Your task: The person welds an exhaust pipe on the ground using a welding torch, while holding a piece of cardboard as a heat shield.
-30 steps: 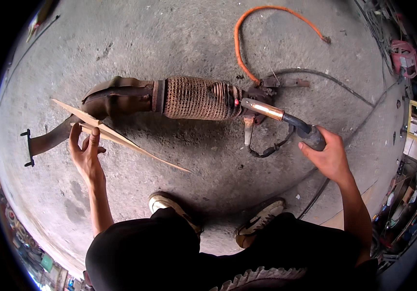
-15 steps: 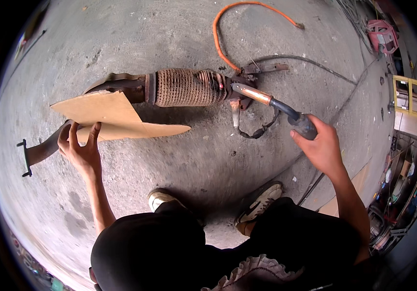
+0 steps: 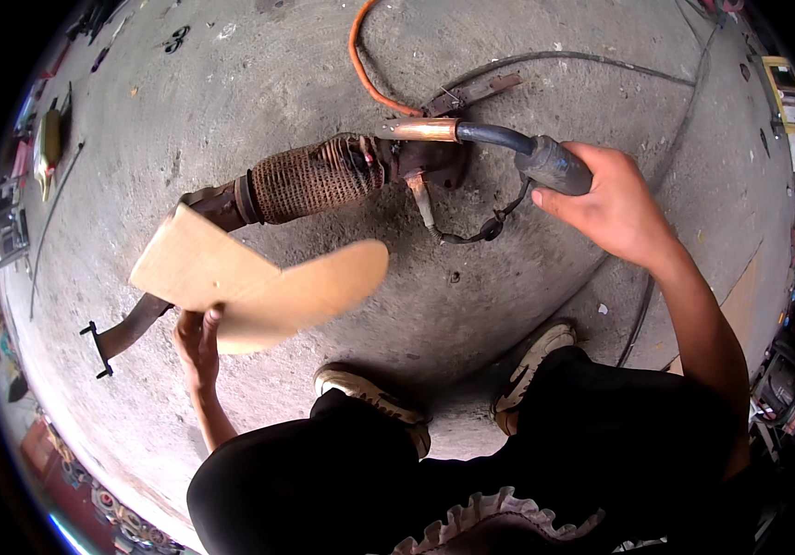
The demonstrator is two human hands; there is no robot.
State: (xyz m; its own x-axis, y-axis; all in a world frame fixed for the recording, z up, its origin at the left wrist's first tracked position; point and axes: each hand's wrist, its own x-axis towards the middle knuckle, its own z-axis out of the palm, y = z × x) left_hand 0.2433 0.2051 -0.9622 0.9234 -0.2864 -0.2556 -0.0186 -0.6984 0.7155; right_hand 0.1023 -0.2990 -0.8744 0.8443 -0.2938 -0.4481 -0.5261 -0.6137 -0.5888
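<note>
A bent, rusty exhaust pipe [image 3: 317, 181] with a braided flexible section lies across the concrete floor. My right hand [image 3: 615, 203] is closed around the dark handle of a welding torch [image 3: 490, 137]. The torch's copper-coloured nozzle reaches left, above the pipe's right end; contact with the pipe cannot be told. On the left, my left hand [image 3: 198, 347] pinches the lower edge of a cut piece of cardboard [image 3: 249, 282], thumb on its face. Tilted and slightly blurred, the cardboard hides part of the pipe's left bend. A stub with a black wire [image 3: 422, 199] sticks out near the pipe's right end.
An orange cable [image 3: 361, 60] and a black cable [image 3: 582, 55] run over the floor behind the pipe. Beside the orange cable's end lies a flat rusty metal strip [image 3: 480, 94]. My shoes [image 3: 374, 393] stand close in front. Assorted clutter lines both sides.
My left hand has gone from spread fingers against the cardboard to pinching its lower edge, and the cardboard has turned. The torch has swung closer to level. The whole view has shifted.
</note>
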